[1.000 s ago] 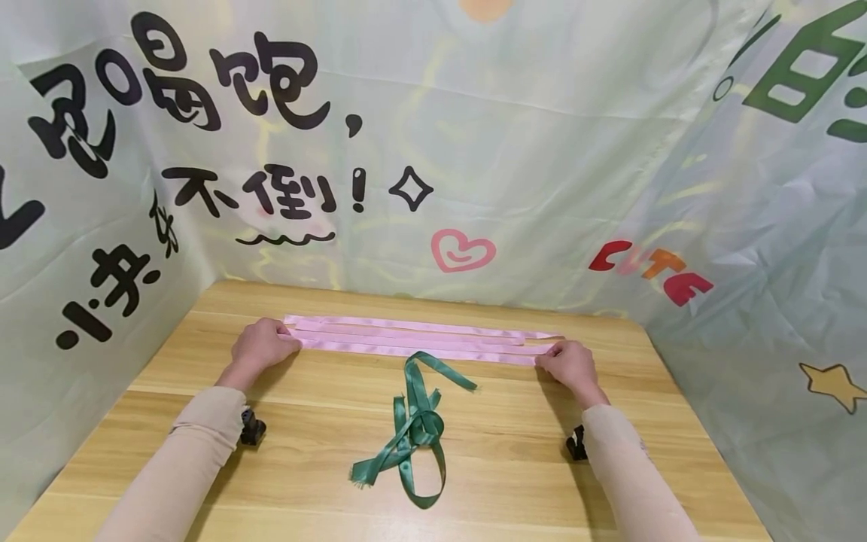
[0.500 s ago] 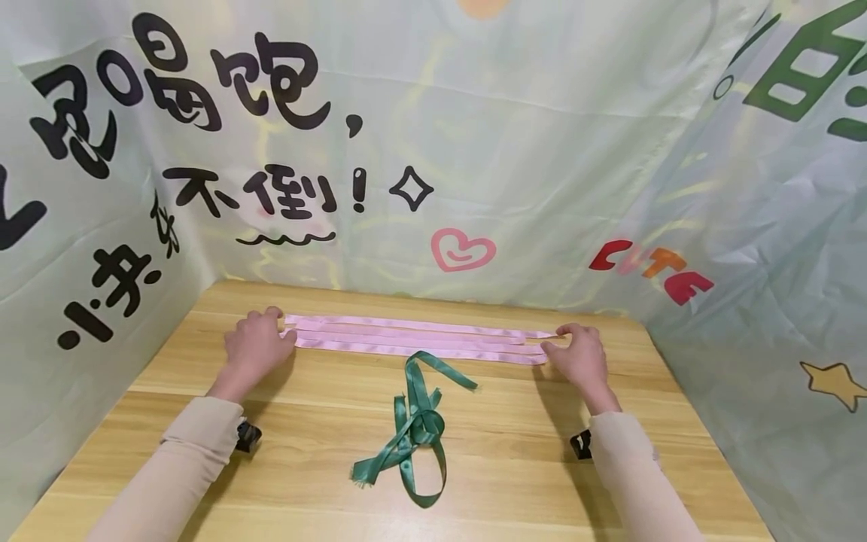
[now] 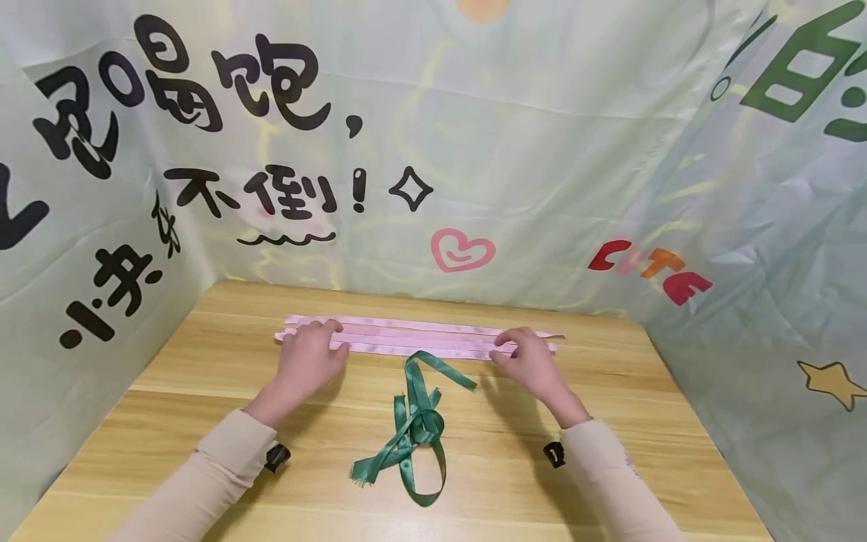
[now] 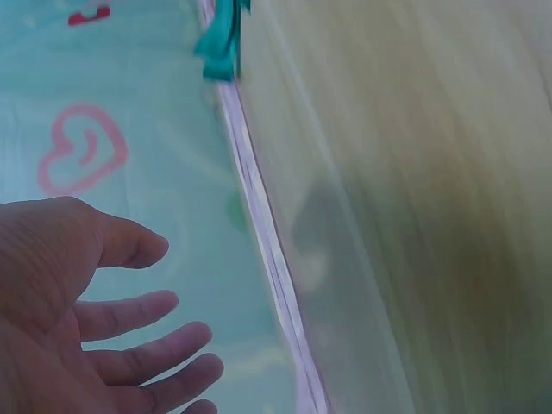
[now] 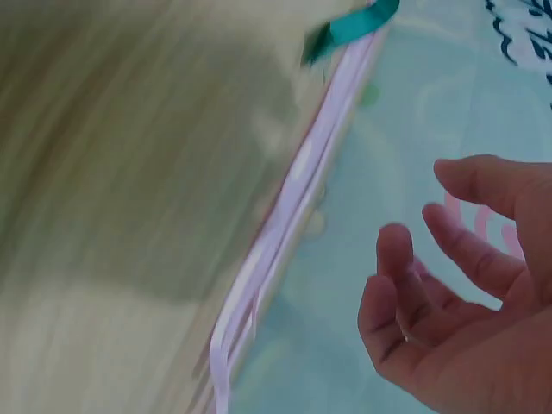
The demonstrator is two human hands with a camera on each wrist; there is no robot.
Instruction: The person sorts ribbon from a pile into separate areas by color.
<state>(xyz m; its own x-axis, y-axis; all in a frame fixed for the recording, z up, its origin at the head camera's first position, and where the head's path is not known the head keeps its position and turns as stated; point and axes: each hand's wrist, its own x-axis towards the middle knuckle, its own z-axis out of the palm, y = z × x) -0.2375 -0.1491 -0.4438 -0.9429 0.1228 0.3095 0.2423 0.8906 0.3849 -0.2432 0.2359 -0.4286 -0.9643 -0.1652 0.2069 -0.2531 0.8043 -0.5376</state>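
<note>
Near the table's far edge lie strands of pink ribbon (image 3: pixel 413 339), stretched side by side from left to right. Over their left part hovers my left hand (image 3: pixel 308 357), holding nothing; its fingers are spread apart in the left wrist view. My right hand (image 3: pixel 531 361) is above the right part of the strands, also holding nothing, thumb and fingers apart and loosely bent in the right wrist view. Between the hands and closer to me, a green ribbon (image 3: pixel 423 429) lies in a loose tangle, one end reaching toward the pink strands.
The wooden table (image 3: pixel 169 421) has printed cloth hangings (image 3: pixel 542 181) behind it and along both sides. A small black device (image 3: pixel 276 456) sits under the left wrist, and another black device (image 3: pixel 554 454) under the right.
Both hands have let go of the pink ribbon's ends and moved inward toward each other, lifting over the strands. Ribbon ends now show beyond each hand. The green ribbon has not moved.
</note>
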